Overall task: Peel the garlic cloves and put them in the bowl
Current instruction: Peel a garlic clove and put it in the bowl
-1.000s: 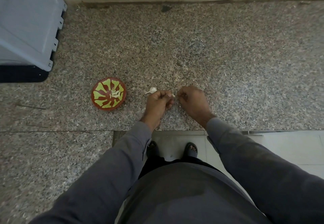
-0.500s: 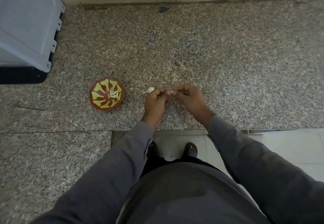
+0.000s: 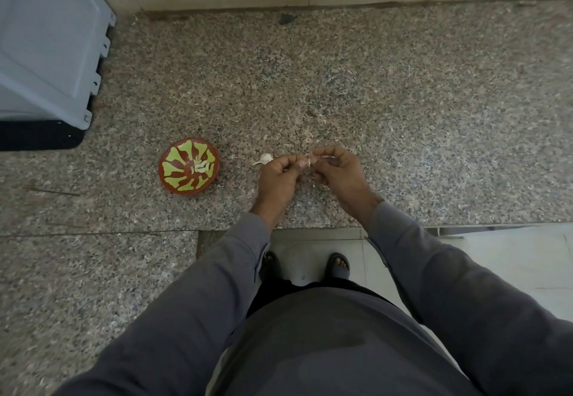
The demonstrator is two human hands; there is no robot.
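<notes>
1. My left hand [image 3: 279, 178] and right hand [image 3: 338, 172] meet right of the red-and-green bowl [image 3: 173, 175], both pinching one garlic clove [image 3: 308, 162] between curled fingertips.
2. Peeled cloves [image 3: 201, 166] lie inside the bowl.
3. A garlic piece [image 3: 265, 158] sits on the granite counter [image 3: 403, 100] between bowl and hands.

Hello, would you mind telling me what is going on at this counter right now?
A person is peeling garlic over a speckled stone counter. Both hands meet above it: the left hand and the right hand pinch a small garlic clove between their fingertips. Another piece of garlic lies on the counter just beyond the left hand. To the left stands a red and green bowl with several peeled cloves already in it.
</notes>
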